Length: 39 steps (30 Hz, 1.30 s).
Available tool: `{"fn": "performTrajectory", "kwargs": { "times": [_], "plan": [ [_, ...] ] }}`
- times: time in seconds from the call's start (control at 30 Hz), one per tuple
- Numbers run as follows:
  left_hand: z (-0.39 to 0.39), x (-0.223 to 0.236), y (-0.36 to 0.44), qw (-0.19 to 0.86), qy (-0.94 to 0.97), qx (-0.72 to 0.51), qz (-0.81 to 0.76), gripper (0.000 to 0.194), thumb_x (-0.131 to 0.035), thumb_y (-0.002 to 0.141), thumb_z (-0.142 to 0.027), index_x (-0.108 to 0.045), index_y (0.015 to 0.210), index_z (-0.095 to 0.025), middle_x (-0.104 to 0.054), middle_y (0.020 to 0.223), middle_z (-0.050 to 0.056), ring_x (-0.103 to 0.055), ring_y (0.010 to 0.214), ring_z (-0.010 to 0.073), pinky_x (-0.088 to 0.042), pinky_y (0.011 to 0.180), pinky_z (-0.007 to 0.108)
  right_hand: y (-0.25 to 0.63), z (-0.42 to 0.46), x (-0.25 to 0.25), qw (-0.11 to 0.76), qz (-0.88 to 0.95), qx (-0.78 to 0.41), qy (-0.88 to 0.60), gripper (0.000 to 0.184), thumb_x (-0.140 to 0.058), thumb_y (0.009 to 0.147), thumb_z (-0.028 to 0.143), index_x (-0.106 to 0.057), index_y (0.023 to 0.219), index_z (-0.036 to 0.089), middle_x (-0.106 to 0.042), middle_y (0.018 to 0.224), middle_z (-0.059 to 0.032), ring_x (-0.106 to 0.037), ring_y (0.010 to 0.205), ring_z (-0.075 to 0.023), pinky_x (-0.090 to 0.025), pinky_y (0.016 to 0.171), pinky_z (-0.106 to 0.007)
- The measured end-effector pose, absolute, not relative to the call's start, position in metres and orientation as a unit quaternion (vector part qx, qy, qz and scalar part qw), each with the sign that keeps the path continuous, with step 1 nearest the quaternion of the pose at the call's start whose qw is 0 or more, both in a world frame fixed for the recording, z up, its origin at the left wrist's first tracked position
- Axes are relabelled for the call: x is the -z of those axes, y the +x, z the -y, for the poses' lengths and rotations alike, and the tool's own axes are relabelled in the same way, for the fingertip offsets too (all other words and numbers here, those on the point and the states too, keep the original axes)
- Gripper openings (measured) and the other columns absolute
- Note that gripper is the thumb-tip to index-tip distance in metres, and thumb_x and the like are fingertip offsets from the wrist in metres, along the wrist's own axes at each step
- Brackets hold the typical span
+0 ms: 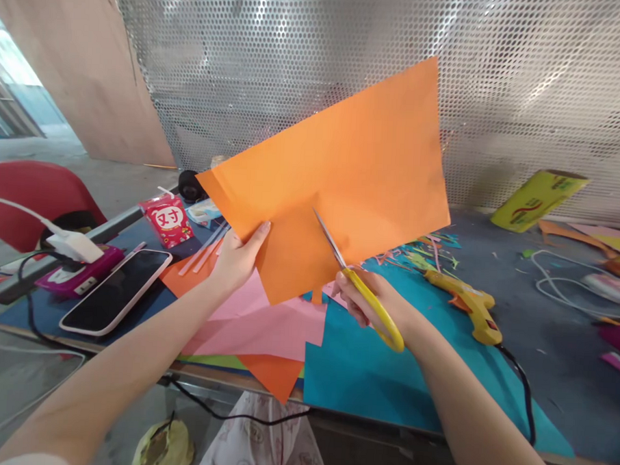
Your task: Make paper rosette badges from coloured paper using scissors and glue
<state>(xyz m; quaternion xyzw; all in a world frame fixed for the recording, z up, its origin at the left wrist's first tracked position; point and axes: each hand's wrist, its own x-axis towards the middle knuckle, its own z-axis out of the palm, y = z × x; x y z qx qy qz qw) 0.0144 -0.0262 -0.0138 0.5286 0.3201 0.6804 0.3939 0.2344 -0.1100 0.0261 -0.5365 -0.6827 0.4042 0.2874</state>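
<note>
A large sheet of orange paper (375,153) is held up tilted above the table. My left hand (240,257) grips its lower left edge, thumb on the near face. In my right hand (363,296) is a pair of scissors (371,304) with yellow handles. Their blades point up and left across the front of the orange paper; whether they touch it I cannot tell. Beneath lie pink paper (270,320) and a blue sheet (365,379), with darker orange paper (276,375) sticking out at the table's front edge.
A yellow hot glue gun (466,304) with a black cord lies on the right. Paper scraps (427,255) are scattered behind it. On the left are a phone (116,291), a purple power strip (79,274) and a red packet (167,219). A yellow roll (537,200) stands near the perforated metal panel.
</note>
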Motion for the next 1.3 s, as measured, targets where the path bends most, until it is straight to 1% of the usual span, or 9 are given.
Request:
{"fn": "performTrajectory", "kwargs": {
  "times": [0.17, 0.33, 0.47, 0.53, 0.6, 0.77, 0.97, 1.13, 1.3],
  "plan": [
    [0.028, 0.012, 0.014, 0.362, 0.538, -0.686, -0.33, 0.042, -0.07, 0.074, -0.051, -0.068, 0.101, -0.02, -0.07, 0.112, 0.008, -0.063, 0.112, 0.0274, -0.051, 0.098, 0.04, 0.237, 0.109, -0.018, 0.283, 0.669, -0.44, -0.528, 0.058, -0.042, 0.076, 0.077, -0.049, 0.072, 0.02, -0.04, 0.04, 0.0075, -0.038, 0.033, -0.0081, -0.032, 0.036, -0.021],
    [0.034, 0.011, 0.014, 0.337, 0.568, -0.663, -0.351, 0.044, -0.068, 0.076, -0.05, -0.067, 0.108, -0.019, -0.07, 0.113, 0.009, -0.063, 0.11, 0.0274, -0.051, 0.096, 0.039, 0.236, 0.11, -0.016, 0.31, 0.655, -0.453, -0.519, 0.061, -0.039, 0.076, 0.08, -0.051, 0.072, 0.02, -0.038, 0.04, 0.0078, -0.036, 0.031, -0.0079, -0.031, 0.035, -0.022],
    [0.039, 0.011, 0.015, 0.324, 0.58, -0.656, -0.358, 0.043, -0.067, 0.077, -0.049, -0.067, 0.106, -0.017, -0.07, 0.113, 0.01, -0.064, 0.11, 0.0275, -0.051, 0.096, 0.039, 0.236, 0.11, -0.017, 0.302, 0.667, -0.449, -0.513, 0.063, -0.036, 0.075, 0.082, -0.045, 0.061, 0.021, -0.04, 0.038, 0.0058, -0.039, 0.034, -0.0082, -0.036, 0.04, -0.023],
    [0.039, 0.011, 0.015, 0.318, 0.582, -0.655, -0.363, 0.041, -0.066, 0.077, -0.05, -0.068, 0.102, -0.017, -0.07, 0.112, 0.01, -0.064, 0.109, 0.0275, -0.051, 0.095, 0.038, 0.235, 0.109, -0.018, 0.294, 0.681, -0.435, -0.511, 0.065, -0.034, 0.075, 0.083, -0.04, 0.054, 0.022, -0.04, 0.037, 0.0046, -0.039, 0.035, -0.008, -0.036, 0.04, -0.023],
    [0.038, 0.011, 0.015, 0.317, 0.585, -0.651, -0.366, 0.041, -0.066, 0.077, -0.051, -0.069, 0.1, -0.017, -0.071, 0.11, 0.01, -0.064, 0.108, 0.0275, -0.052, 0.094, 0.039, 0.235, 0.109, -0.019, 0.289, 0.686, -0.423, -0.517, 0.066, -0.033, 0.075, 0.084, -0.037, 0.052, 0.022, -0.04, 0.037, 0.0039, -0.039, 0.035, -0.0081, -0.035, 0.039, -0.023],
    [0.037, 0.012, 0.016, 0.342, 0.578, -0.648, -0.359, 0.043, -0.066, 0.076, -0.053, -0.068, 0.1, -0.017, -0.071, 0.11, 0.01, -0.064, 0.108, 0.0281, -0.053, 0.092, 0.04, 0.233, 0.11, -0.025, 0.285, 0.673, -0.421, -0.537, 0.063, -0.04, 0.07, 0.085, -0.034, 0.057, 0.024, -0.036, 0.038, 0.0058, -0.037, 0.035, -0.0084, -0.03, 0.037, -0.023],
    [0.037, 0.012, 0.016, 0.334, 0.575, -0.653, -0.362, 0.042, -0.066, 0.076, -0.053, -0.068, 0.102, -0.019, -0.07, 0.112, 0.01, -0.062, 0.112, 0.0286, -0.051, 0.096, 0.041, 0.231, 0.111, -0.024, 0.312, 0.692, -0.382, -0.527, 0.057, -0.039, 0.079, 0.077, -0.042, 0.062, 0.022, -0.037, 0.039, 0.0058, -0.035, 0.035, -0.0084, -0.028, 0.037, -0.023],
    [0.037, 0.012, 0.017, 0.356, 0.571, -0.651, -0.352, 0.043, -0.066, 0.075, -0.054, -0.067, 0.102, -0.02, -0.07, 0.113, 0.01, -0.06, 0.116, 0.0289, -0.05, 0.099, 0.043, 0.231, 0.11, -0.025, 0.325, 0.708, -0.368, -0.508, 0.057, -0.043, 0.079, 0.075, -0.032, 0.058, 0.023, -0.038, 0.042, 0.0053, -0.037, 0.038, -0.0079, -0.029, 0.039, -0.023],
    [0.039, 0.006, 0.02, 0.418, 0.534, -0.659, -0.325, 0.041, -0.07, 0.073, -0.052, -0.068, 0.1, -0.021, -0.07, 0.113, 0.008, -0.057, 0.12, 0.0295, -0.051, 0.098, 0.044, 0.233, 0.111, -0.025, 0.3, 0.691, -0.406, -0.518, 0.059, -0.042, 0.076, 0.078, -0.032, 0.059, 0.023, -0.037, 0.04, 0.006, -0.037, 0.037, -0.0086, -0.032, 0.04, -0.023]
  ]
}}
